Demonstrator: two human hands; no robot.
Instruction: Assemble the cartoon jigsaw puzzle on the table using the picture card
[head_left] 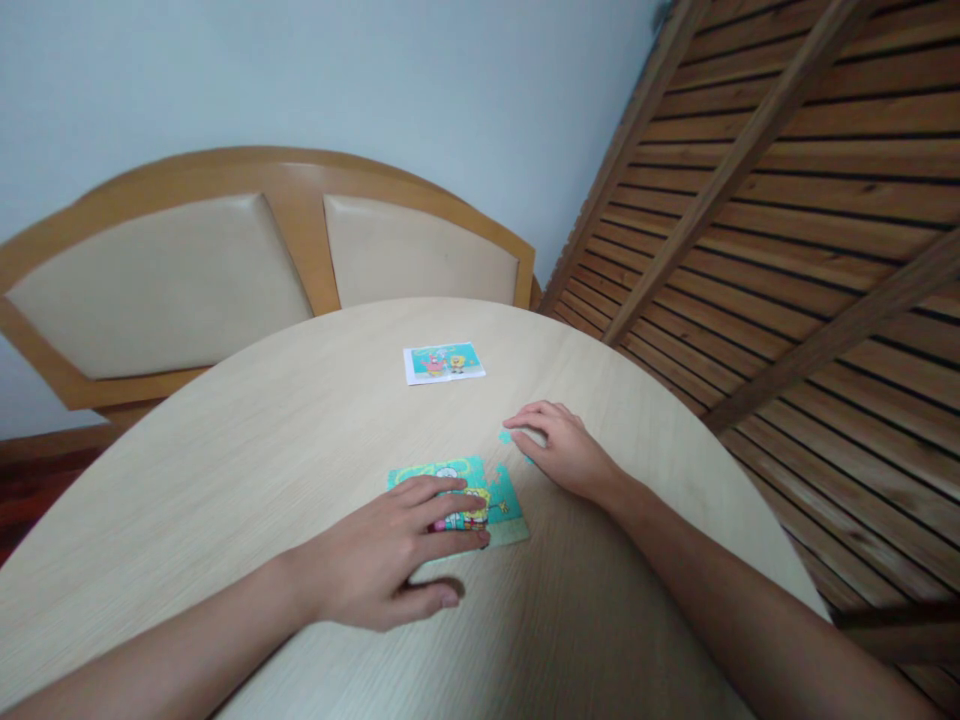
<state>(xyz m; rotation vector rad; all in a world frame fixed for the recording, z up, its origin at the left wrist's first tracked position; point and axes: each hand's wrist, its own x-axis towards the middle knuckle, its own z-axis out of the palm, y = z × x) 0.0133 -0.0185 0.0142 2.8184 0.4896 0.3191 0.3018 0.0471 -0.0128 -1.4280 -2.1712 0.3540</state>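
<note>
The likely light, stiff puzzle (511,492) is partly covered by the spread left hand (397,545); pieces (505,437) by the loosely parted right hand (559,450) are best edge-pinched.

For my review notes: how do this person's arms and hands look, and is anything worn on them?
The left hand and right hand are bare: no gloves, rings, watch or bracelets show. The left forearm and right forearm show no sleeves, cables or markings.
</note>
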